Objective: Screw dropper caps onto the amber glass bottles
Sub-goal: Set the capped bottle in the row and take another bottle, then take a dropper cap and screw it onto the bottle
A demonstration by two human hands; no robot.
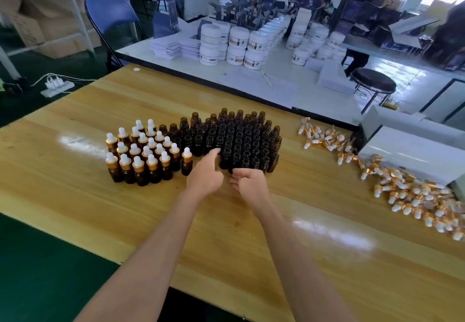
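Wooden desk (100, 208), seen from above at the near edge. The amber bottles stand in one dense block at the middle of the desk, nearer the far edge than the near one. The left part of the block is made up of capped bottles (141, 153), each with a gold collar and white rubber bulb, all upright in close rows. One further capped bottle (186, 162) stands at the right end of that group. The right and larger part consists of open bottles (239, 140), upright, packed neck to neck, without caps. Loose dropper caps (415, 196) lie in a scattered heap along the right edge of the desk, with a smaller cluster toward the far right corner. A white box (412, 150) lies at the right edge just beside the heap. The left hand (206, 173) reaches forward at the near side of the open bottles; its fingers (214, 152) are extended and nearly straight, tips at the front row, gripping nothing visible. The right hand (247, 183) sits just beside the left, close against the nearest row of open bottles; its fingers (236, 182) are curled inward, and whether they enclose a cap or bottle cannot be told. Behind the desk, a white table carries stacked white jars (236, 42); a blue chair (110, 12) and a round stool (372, 82) stand on the floor.
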